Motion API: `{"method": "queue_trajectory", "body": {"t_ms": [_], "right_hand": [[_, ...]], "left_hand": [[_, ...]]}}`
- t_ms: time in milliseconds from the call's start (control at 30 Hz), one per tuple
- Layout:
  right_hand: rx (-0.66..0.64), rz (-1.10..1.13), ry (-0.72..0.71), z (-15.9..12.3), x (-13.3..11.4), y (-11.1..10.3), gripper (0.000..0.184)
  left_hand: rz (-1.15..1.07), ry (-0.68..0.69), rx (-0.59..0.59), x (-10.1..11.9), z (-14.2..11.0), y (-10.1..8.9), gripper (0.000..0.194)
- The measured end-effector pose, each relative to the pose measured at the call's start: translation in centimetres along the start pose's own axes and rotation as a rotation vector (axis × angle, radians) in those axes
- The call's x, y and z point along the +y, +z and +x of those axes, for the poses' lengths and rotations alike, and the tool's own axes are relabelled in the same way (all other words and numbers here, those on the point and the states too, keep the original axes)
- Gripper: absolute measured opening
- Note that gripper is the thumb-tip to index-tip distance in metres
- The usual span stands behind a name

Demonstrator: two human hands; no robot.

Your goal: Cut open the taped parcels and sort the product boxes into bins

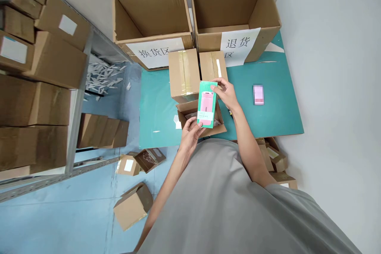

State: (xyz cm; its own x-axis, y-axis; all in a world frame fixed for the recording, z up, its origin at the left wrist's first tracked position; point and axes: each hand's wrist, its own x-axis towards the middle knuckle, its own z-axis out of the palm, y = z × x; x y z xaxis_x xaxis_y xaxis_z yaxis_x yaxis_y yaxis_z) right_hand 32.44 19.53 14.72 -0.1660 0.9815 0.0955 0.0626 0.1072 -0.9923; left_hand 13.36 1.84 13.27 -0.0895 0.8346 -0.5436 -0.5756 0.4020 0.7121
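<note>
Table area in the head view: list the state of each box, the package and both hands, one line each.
Green-and-pink package, held, printed face toward the camera
Left hand, gripping package's lower edge
Right hand, gripping package's upper corner
Small carton below, open
Left middle carton, closed, taped
Right middle carton, closed
Left large box, open-topped
Right large box, open-topped
</note>
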Motion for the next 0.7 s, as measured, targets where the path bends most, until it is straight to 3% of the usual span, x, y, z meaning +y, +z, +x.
{"method": "queue_trajectory", "body": {"t_ms": [200,467,700], "right_hand": [[0.015,0.038,0.001,0.1,-0.4,-0.2,0.067],[-0.008,0.099,0.009,0.0,0.3,-1.0,0.073],[0.036,0.022,-0.013,0.4,0.0,-0.3,0.07]], "left_hand": [[0.0,0.001,-0.035,0.3,-0.1,-0.3,0.057],[-0.062,-0.149,-0.087,1.4,1.4,-1.3,0.052],[0.031,0.034,-0.05,0.8,1.4,-0.4,0.065]]}}
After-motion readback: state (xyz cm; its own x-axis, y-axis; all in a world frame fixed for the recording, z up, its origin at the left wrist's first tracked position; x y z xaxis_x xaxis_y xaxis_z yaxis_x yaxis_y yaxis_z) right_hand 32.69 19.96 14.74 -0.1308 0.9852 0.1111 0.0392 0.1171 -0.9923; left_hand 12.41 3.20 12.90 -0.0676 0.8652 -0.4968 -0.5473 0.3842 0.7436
